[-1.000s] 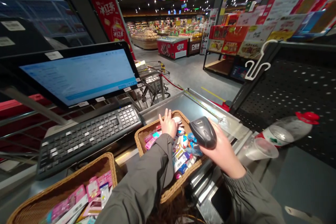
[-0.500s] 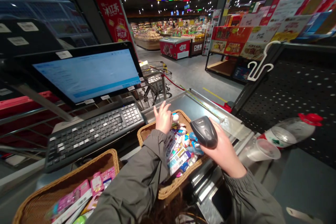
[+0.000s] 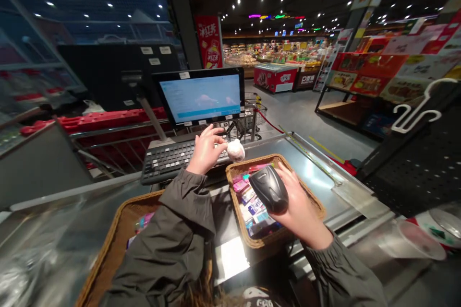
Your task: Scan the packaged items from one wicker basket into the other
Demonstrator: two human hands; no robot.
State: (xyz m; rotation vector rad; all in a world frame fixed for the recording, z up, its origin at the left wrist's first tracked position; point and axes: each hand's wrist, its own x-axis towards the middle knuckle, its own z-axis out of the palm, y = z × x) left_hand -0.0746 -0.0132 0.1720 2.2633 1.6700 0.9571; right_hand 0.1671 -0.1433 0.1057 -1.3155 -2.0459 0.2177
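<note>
My left hand (image 3: 207, 152) is raised above the keyboard (image 3: 169, 159), its thumb and fingertips pinching a small round whitish packet (image 3: 236, 150). What the packet contains is too blurred to read. In my right hand (image 3: 302, 208) is a black handheld barcode scanner (image 3: 269, 189), held over a wicker basket (image 3: 252, 244). Small colourful packets (image 3: 255, 207) lie inside that basket, partly hidden by the scanner. Under my left sleeve a second wicker basket (image 3: 110, 230) shows, with a few bright packets in it, mostly covered by the arm.
A lit monitor (image 3: 201, 96) stands behind the keyboard. The metal counter (image 3: 288, 151) stretches beyond the basket. At right are a plastic cup (image 3: 419, 240), a bottle lying on its side and a white hanger (image 3: 414, 115). A shopping cart (image 3: 252, 105) stands past the counter.
My left hand has lifted out of the right-hand basket and moved left over the keyboard, carrying the round packet. The scanner stays in my right hand. The view has turned left.
</note>
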